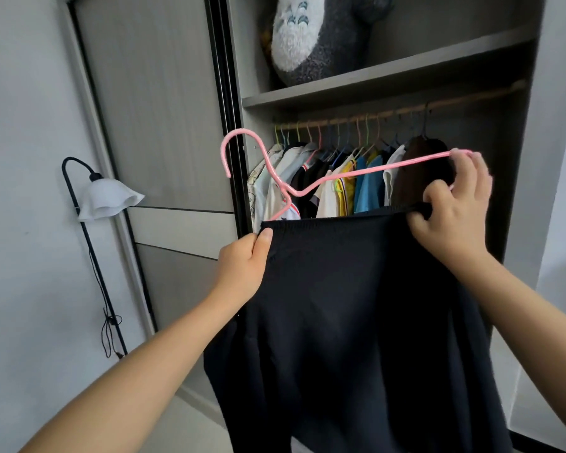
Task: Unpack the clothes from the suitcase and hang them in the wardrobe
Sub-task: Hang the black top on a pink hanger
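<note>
A black garment with an elastic waistband hangs in front of the open wardrobe. My left hand grips the waistband's left end. My right hand holds the waistband's right end together with the right tip of a pink wire hanger. The hanger's left arm dips behind the waistband and its hook points up to the left. Behind it, a wooden rail carries several hung clothes on coloured hangers. The suitcase is out of view.
A grey and white plush toy sits on the shelf above the rail. The wardrobe's sliding door stands at the left. A black floor lamp with a white shade stands against the left wall.
</note>
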Tool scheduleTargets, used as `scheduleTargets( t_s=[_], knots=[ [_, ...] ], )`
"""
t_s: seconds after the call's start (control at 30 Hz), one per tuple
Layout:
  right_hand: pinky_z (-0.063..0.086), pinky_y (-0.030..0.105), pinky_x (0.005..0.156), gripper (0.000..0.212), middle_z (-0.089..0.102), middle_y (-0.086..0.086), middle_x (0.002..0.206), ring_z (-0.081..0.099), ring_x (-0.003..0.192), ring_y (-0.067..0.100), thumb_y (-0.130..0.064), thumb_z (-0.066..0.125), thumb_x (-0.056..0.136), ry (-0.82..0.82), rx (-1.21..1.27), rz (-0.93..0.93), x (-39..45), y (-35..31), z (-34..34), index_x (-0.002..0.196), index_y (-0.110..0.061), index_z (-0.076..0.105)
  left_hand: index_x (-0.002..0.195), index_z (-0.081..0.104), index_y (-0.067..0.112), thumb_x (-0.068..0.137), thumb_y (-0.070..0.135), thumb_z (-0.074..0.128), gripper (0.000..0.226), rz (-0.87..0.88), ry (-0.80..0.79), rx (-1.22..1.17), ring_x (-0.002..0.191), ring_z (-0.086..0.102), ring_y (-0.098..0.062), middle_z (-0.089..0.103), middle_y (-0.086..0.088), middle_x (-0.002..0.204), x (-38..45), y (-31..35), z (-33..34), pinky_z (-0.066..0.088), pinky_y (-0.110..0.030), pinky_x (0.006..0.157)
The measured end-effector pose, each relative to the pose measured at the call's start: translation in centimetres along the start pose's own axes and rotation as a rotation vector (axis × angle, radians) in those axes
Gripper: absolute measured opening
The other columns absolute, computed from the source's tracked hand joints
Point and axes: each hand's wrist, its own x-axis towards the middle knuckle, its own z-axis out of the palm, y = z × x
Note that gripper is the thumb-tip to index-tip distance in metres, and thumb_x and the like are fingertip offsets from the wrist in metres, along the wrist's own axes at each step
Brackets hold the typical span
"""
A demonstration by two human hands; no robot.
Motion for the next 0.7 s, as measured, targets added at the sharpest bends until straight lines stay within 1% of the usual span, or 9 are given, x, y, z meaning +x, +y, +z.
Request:
scheduleTargets(
  t_s=[0.07, 0.13, 0.2, 0.23, 0.33, 0.4, 0.5, 0.6, 0.7],
  knots=[
    [0.012, 0.065, 0.105, 0.027, 0.028, 0.028, 0.144, 0.013, 0.137, 0.048, -0.024, 0.049, 0.072, -0.134, 0.008, 0.081, 0.3, 0.5, -0.2, 0.077, 0.002, 0.055, 0.053, 0.024, 0.012, 0.098, 0.026, 0.035, 0.048, 0.011, -0.002, -0.018, 0.049, 0.029, -0.01, 0.029, 0.0, 0.051, 0.0, 0.1, 0.2, 0.032, -0.013, 0.048],
    [-0.004, 0.061, 0.108, 0.032, 0.012, 0.019, 0.153, -0.002, 0.141, 0.042, -0.032, 0.05, 0.079, -0.317, -0.017, 0.085, 1.0, 1.2, 0.0, 0.086, -0.002, 0.059, 0.053, 0.024, 0.013, 0.098, 0.025, 0.035, 0.048, 0.031, -0.009, -0.033, 0.049, 0.029, -0.011, 0.029, 0.0, 0.051, 0.1, 0.2, 0.4, 0.031, -0.013, 0.048],
    [-0.005, 0.059, 0.109, 0.034, 0.012, 0.017, 0.153, -0.001, 0.141, 0.039, -0.033, 0.049, 0.086, -0.463, -0.077, -0.004, 2.0, 1.8, 0.4, 0.094, -0.004, 0.065, 0.054, 0.023, 0.013, 0.098, 0.024, 0.036, 0.047, 0.08, -0.04, -0.021, 0.049, 0.027, -0.01, 0.027, 0.001, 0.051, 0.3, 0.3, 0.6, 0.031, -0.014, 0.048],
    [0.003, 0.061, 0.108, 0.041, 0.022, 0.021, 0.149, 0.011, 0.139, 0.041, -0.035, 0.044, 0.084, -0.485, -0.074, -0.081, 2.4, 2.0, 0.6, 0.093, -0.002, 0.068, 0.054, 0.022, 0.013, 0.098, 0.023, 0.036, 0.047, 0.101, -0.05, -0.017, 0.049, 0.026, -0.009, 0.026, 0.001, 0.051, 0.4, 0.3, 0.8, 0.031, -0.014, 0.048],
    [0.042, 0.056, 0.086, 0.051, 0.06, 0.03, 0.105, 0.059, 0.098, 0.045, -0.031, 0.034, 0.072, -0.381, -0.037, -0.235, 2.1, 2.3, 1.4, 0.073, 0.008, 0.067, 0.052, 0.023, 0.013, 0.098, 0.023, 0.036, 0.049, 0.125, -0.071, 0.011, 0.048, 0.027, -0.009, 0.027, 0.001, 0.05, 0.7, 0.2, 0.6, 0.031, -0.014, 0.049],
    [0.053, 0.041, 0.062, 0.041, 0.066, 0.024, 0.077, 0.066, 0.067, 0.038, -0.023, 0.037, 0.07, -0.292, 0.046, -0.217, 1.1, 1.4, 0.8, 0.066, 0.008, 0.063, 0.052, 0.025, 0.013, 0.098, 0.023, 0.037, 0.048, 0.123, -0.069, 0.049, 0.048, 0.029, -0.009, 0.029, 0.001, 0.05, 1.1, -0.7, 0.3, 0.031, -0.015, 0.05],
    [0.052, 0.034, 0.048, 0.034, 0.061, 0.02, 0.058, 0.061, 0.051, 0.034, -0.017, 0.037, 0.07, -0.116, 0.17, -0.263, 0.2, -0.6, -0.4, 0.066, 0.007, 0.061, 0.06, 0.034, 0.015, 0.097, 0.024, 0.038, 0.039, 0.085, -0.082, 0.097, 0.052, 0.035, -0.011, 0.037, 0.002, 0.054, 1.1, -2.0, 0.1, 0.028, -0.022, 0.052],
    [0.046, 0.027, 0.042, 0.03, 0.056, 0.017, 0.051, 0.056, 0.044, 0.031, -0.015, 0.039, 0.068, 0.011, 0.197, -0.331, 0.1, -1.8, -0.8, 0.059, 0.006, 0.058, 0.091, 0.048, 0.006, 0.096, 0.02, 0.042, 0.016, 0.139, 0.046, 0.194, 0.071, 0.049, -0.025, 0.054, -0.009, 0.074, 0.1, -1.6, 0.1, 0.036, -0.032, 0.068],
    [0.04, 0.023, 0.038, 0.027, 0.054, 0.014, 0.047, 0.053, 0.039, 0.029, -0.015, 0.041, 0.069, 0.04, 0.186, -0.402, 0.2, -3.3, -1.1, 0.056, 0.003, 0.056, 0.099, 0.046, 0.005, 0.084, 0.01, 0.047, 0.016, 0.642, 0.326, 0.298, 0.087, 0.045, -0.025, 0.051, -0.013, 0.096, -0.8, 0.1, 0.7, 0.036, -0.032, 0.079]
  ],
)
